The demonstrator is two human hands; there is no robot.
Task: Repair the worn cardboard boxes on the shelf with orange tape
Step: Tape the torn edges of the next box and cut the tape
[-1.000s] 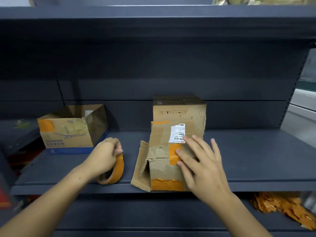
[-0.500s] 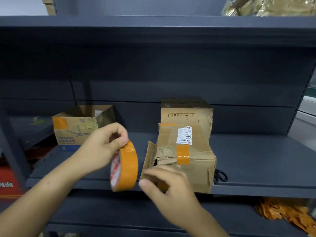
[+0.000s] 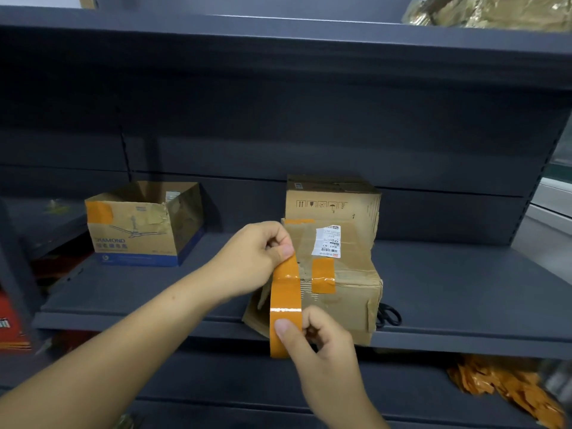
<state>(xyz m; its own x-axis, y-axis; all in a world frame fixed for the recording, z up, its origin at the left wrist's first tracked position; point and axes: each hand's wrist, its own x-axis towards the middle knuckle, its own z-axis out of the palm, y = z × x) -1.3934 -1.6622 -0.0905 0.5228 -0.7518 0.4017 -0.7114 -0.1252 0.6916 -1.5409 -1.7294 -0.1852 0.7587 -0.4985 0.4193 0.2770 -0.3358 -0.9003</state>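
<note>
- Orange tape [image 3: 285, 305]: held upright in front of the worn box [image 3: 340, 292] at the shelf [image 3: 464, 305] edge.
- Left hand [image 3: 257, 258]: pinches the top of the tape.
- Right hand [image 3: 315, 339]: thumb and fingers grip the lower part.
- Handling, as we judge: we keep the strip taut and the grip firm, then lay it square over the torn corner.

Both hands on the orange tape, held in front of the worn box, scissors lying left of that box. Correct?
Not quite: the scissors lie right of the worn box, not left, as the head view shows. The rest holds: the left hand and right hand both pinch the orange tape in front of that box.
</note>
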